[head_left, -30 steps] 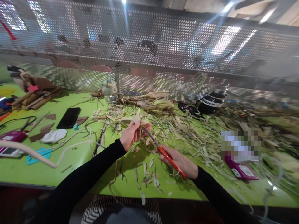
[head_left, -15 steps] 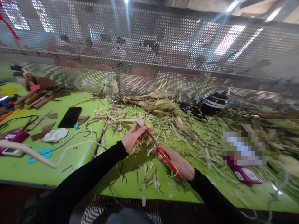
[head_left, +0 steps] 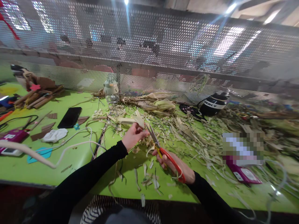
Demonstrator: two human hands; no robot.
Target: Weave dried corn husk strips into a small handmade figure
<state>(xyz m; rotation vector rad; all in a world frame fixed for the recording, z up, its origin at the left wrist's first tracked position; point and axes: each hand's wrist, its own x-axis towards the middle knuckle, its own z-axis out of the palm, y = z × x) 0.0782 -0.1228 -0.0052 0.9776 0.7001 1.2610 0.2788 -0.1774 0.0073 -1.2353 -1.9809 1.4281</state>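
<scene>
My left hand (head_left: 133,135) is closed on a pale dry corn husk piece (head_left: 138,119), holding it above the green table (head_left: 70,155). My right hand (head_left: 177,166) grips red-handled scissors (head_left: 163,151). Their blades stand apart and point up at the husk, just right of my left fingers. Both arms wear black sleeves. Cut husk strips (head_left: 146,175) lie on the table below my hands.
A heap of corn husks (head_left: 154,104) lies behind my hands, and shreds spread to the right. A black phone (head_left: 69,117), white cable (head_left: 77,143), clear bottle (head_left: 110,90), black pouch (head_left: 213,104) and magenta devices (head_left: 243,174) sit around. A perforated metal screen (head_left: 149,56) backs the table.
The scissor blades have opened and the right hand has turned, lifting the handles. The left hand raised the husk slightly.
</scene>
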